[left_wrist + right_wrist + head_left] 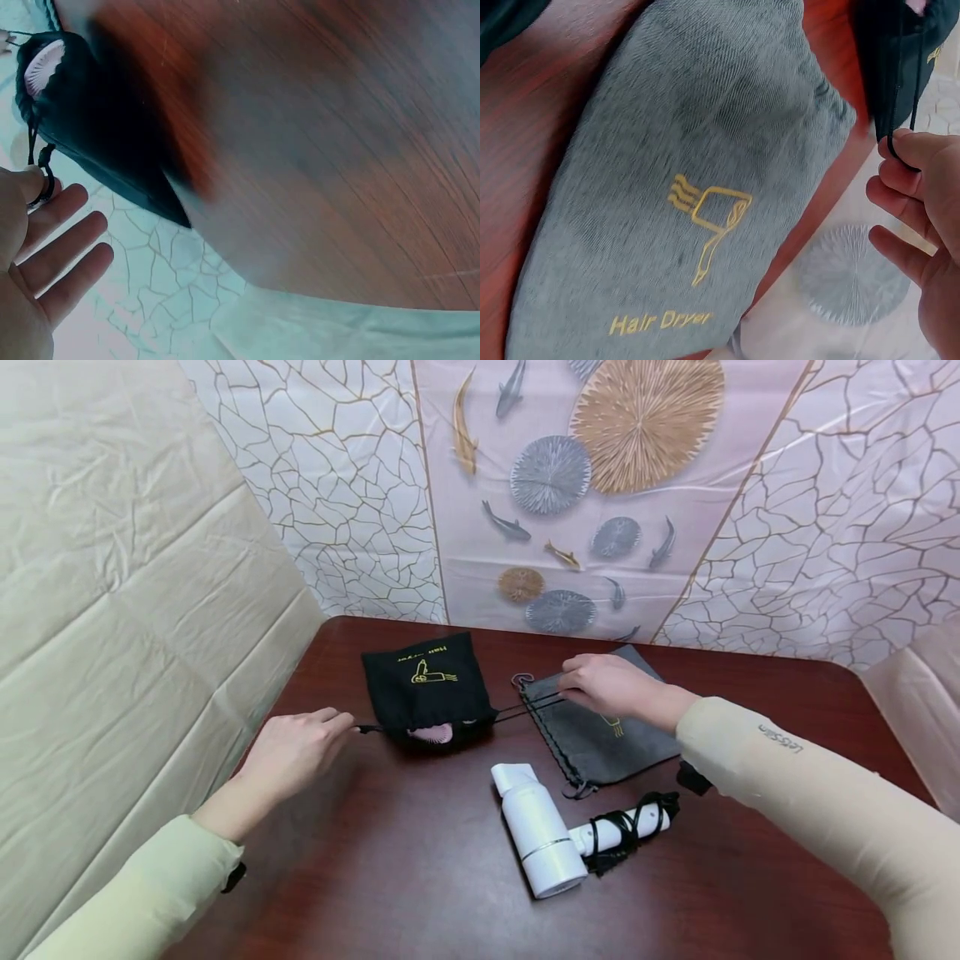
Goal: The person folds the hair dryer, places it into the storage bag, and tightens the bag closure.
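Observation:
A black drawstring bag (435, 689) with a yellow hair dryer print lies toward the back of the table, its gathered mouth facing me. Through that mouth shows part of a pink ribbed object (431, 734); the rest is hidden inside. My left hand (300, 747) pinches the short drawstring end at the bag's left side, thumb against index finger, other fingers extended in the left wrist view. To the right, my right hand (606, 683) pinches the black drawstring loop (897, 142), whose two strands stretch from the bag over a grey drawstring pouch (592, 743).
Nearer me lies a white hair dryer (542, 835), its black cord (626, 833) wrapped around the handle. The grey pouch lies flat under my right forearm, marked "Hair Dryer" in yellow. Patterned cloth (555, 568) hangs behind the dark red wooden table (420, 877), with pale cloth (135, 577) at the left.

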Demonstrator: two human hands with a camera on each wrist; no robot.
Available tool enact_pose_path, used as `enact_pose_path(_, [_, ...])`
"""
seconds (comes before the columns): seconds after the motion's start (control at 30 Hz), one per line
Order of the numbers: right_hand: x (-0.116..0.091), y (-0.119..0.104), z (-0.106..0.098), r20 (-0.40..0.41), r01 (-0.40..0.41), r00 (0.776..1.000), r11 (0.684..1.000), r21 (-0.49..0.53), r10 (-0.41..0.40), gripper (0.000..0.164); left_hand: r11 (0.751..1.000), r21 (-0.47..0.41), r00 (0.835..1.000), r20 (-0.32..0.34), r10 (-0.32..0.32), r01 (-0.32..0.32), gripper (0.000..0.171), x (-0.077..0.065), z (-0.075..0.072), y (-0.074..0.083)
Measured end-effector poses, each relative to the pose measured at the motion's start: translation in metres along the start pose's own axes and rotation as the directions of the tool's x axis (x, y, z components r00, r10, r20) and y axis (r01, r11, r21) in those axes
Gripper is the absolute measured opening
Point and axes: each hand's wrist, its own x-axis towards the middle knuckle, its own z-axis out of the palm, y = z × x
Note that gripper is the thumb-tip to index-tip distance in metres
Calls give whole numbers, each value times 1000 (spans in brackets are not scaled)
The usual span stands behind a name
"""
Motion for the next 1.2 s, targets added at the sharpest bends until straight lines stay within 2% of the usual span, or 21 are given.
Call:
enact_pose_path(0.17, [-16,6,-11,16,-51,999,999,-11,51,7,998,31,998,-32,-47,48,23,0,-8,-5])
enact_pose_path(0.3, [-28,11,-17,5,-52,999,998,-26,52,7,995,52,993,-79,-85,89,19,2,-14,-6])
enact_pose_path(0.4, [-35,15,-19,-11,-35,999,998,-57,34,8,988,60,986,-96,-138,144,17,3,-19,-6])
enact_pose_path(0.5, [-43,17,-21,-16,-18,1000,995,-96,17,10,972,62,973,-71,-221,226,19,4,-23,-5])
enact_pose_path(0.57, [-48,19,-22,-10,-8,1000,992,-123,7,14,956,65,958,-35,-286,287,20,3,-25,-4])
enact_pose_path(0.7, [-57,24,-21,18,-4,1000,989,-148,7,15,911,81,912,35,-408,404,23,1,-29,-5])
enact_pose_path(0.8, [-64,27,-23,29,-27,999,988,-149,31,14,881,93,880,71,-470,463,26,0,-31,-8])
enact_pose_path(0.9, [-70,29,-23,33,-51,998,988,-144,57,14,862,104,854,116,-507,497,27,-1,-31,-12])
enact_pose_path(1.1, [-72,29,-19,30,-27,999,990,-137,31,15,833,103,810,195,-553,544,25,-1,-25,-20])
enact_pose_path(1.2, [-69,26,-17,19,-33,999,991,-126,36,17,822,84,795,216,-567,563,23,0,-20,-23])
